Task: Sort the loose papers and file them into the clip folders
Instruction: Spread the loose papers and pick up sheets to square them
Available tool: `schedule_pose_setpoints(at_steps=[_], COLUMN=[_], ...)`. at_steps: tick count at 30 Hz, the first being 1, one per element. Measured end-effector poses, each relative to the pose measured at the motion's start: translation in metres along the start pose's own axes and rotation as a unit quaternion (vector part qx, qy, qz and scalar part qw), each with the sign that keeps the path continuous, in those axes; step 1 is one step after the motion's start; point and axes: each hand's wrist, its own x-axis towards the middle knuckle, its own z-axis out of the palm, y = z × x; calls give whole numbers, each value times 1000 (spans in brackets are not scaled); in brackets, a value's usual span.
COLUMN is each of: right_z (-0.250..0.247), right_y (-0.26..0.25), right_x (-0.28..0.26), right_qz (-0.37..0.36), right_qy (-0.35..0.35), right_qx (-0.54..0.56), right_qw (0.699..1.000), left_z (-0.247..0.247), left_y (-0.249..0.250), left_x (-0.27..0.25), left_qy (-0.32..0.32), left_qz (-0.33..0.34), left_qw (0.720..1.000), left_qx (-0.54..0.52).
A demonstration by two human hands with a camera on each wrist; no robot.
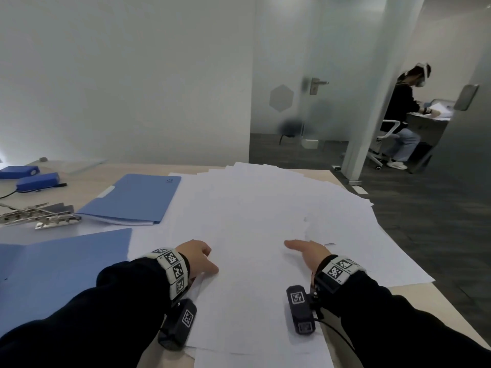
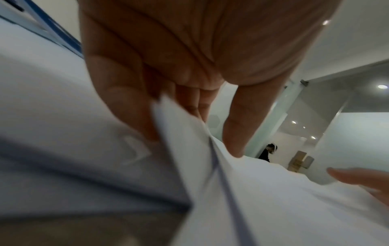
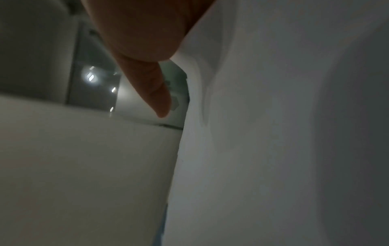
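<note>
**Soft even light, sharp head view, blurred wrist views**

The room is lit evenly and cool; the head view is clear, with only weak shadows under the sleeves. The white papers are so bright that their edges almost disappear. Straight lines bend near the borders. In the left wrist view the ceiling lamps shine as small spots, and the near sheets smear with blur. The right wrist view is dim, grey and soft, with glare patches on the glass.

Both dark-sleeved arms are reaching forward side by side; the left hand is curling its fingers down, the right hand is extending its thumb leftward
</note>
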Motion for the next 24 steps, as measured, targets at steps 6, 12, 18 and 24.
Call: schedule_pose_setpoints(at_steps=[6,12,18,24], right_z=[-3,-12,-5,-5], right_y=[-1,3,4,-6], right_x=[-3,9,15,14], right_qz=[-22,10,-6,-47], right_qy=[-10,21,10,14], right_qx=[-96,-83,-92,-278], right_qw=[995,996,996,959], left_z=[11,8,16,17], left_y=[11,14,31,22], left_x=[5,10,1,3], left_qy=[-4,-2,-55,-19], left_qz=[23,-6,33,4], left_qw=[999,998,989,962], left_qx=[25,-61,-132,-274])
